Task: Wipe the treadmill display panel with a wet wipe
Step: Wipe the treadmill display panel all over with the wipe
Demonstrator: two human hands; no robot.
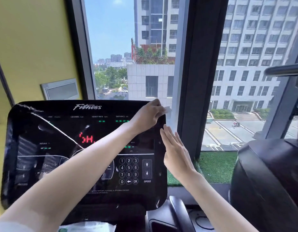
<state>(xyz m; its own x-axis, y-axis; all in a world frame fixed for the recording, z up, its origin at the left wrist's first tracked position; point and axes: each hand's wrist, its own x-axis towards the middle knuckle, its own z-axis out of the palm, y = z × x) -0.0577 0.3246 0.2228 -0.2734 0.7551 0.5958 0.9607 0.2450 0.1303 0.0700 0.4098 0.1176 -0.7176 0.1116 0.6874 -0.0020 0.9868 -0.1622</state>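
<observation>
The black glossy treadmill display panel (61, 131) fills the lower left, with red digits, a number keypad and SPEED arrows. My left hand (148, 114) reaches across to the panel's top right corner and pinches a small whitish wet wipe (167, 110) at the panel's edge. My right hand (176, 151) hovers flat beside the panel's right edge, fingers straight and together, holding nothing.
A large window with a dark frame (195, 81) stands right behind the panel. A second black machine (268, 181) sits at the right. A wipe packet (88, 227) lies at the bottom edge below the panel. A grey handlebar (178, 213) curves under the console.
</observation>
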